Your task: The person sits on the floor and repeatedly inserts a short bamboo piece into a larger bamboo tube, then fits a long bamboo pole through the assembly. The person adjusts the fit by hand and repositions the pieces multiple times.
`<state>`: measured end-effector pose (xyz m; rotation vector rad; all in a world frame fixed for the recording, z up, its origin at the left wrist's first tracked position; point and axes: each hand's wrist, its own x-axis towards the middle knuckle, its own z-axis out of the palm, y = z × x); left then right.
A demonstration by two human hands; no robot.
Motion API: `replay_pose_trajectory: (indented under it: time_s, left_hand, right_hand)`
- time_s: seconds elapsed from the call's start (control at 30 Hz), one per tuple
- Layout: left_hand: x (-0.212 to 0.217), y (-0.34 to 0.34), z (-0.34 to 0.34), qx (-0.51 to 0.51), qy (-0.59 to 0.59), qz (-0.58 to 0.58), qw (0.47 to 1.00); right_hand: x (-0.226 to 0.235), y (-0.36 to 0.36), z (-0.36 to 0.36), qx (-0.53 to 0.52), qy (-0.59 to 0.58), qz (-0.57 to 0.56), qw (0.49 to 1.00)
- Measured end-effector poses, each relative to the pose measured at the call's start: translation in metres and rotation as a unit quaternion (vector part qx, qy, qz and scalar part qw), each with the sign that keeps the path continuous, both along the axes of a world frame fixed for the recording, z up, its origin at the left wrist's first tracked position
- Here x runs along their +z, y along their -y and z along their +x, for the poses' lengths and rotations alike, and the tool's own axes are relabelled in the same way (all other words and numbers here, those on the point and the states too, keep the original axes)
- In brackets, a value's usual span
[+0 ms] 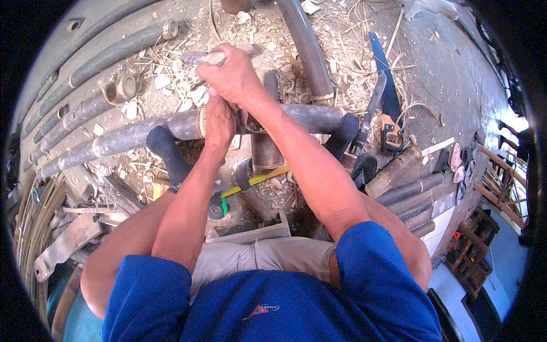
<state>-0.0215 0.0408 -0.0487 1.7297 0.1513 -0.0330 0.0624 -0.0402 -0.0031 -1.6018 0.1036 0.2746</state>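
My right hand [232, 74] is closed around a pale wooden handle [215, 58]; the rest of that tool is mostly hidden by my hands. Just below it, my left hand [219, 121] is closed beside a dark bamboo pole [139, 134] that lies crosswise in front of me. What my left fingers grip is hidden, though a dark edge shows at their right side. The right part of a crosswise pole [313, 118] continues past my right forearm. My dark-socked feet [165, 147] are at this pole, one on each side of my hands.
A handsaw [389, 91] and a long knife [374, 98] lie at the right. A yellow tape measure [259, 179] stretches between my legs. Several bamboo poles [117, 52] lie at the left, another pole [307, 51] ahead. Shavings [347, 74] litter the floor. Split strips [28, 228] are piled at the lower left.
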Motion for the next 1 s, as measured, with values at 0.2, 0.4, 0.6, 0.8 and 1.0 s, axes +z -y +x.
replay_pose_trajectory:
  time_s: [0.2,0.4,0.6,0.8,1.0]
  left_hand:
    - [-0.073,-0.016,-0.046,0.099,0.223,0.273,0.930]
    - [-0.087,0.015,-0.080,0.205,-0.033,0.198,0.958]
    - [0.015,0.039,0.014,-0.043,-0.116,0.002,0.992]
    - [0.030,0.049,0.069,0.029,-0.145,-0.075,0.986]
    - [-0.019,0.046,0.060,0.150,-0.202,-0.216,0.943]
  right_hand:
    - [-0.006,-0.018,-0.021,0.114,0.104,-0.080,0.985]
    - [-0.003,-0.039,-0.045,0.376,0.066,-0.179,0.907]
    - [0.010,0.053,0.027,0.011,-0.040,-0.004,0.999]
    - [-0.005,0.065,0.039,-0.075,-0.038,0.087,0.993]
    - [-0.054,0.025,0.055,0.073,-0.038,-0.117,0.990]
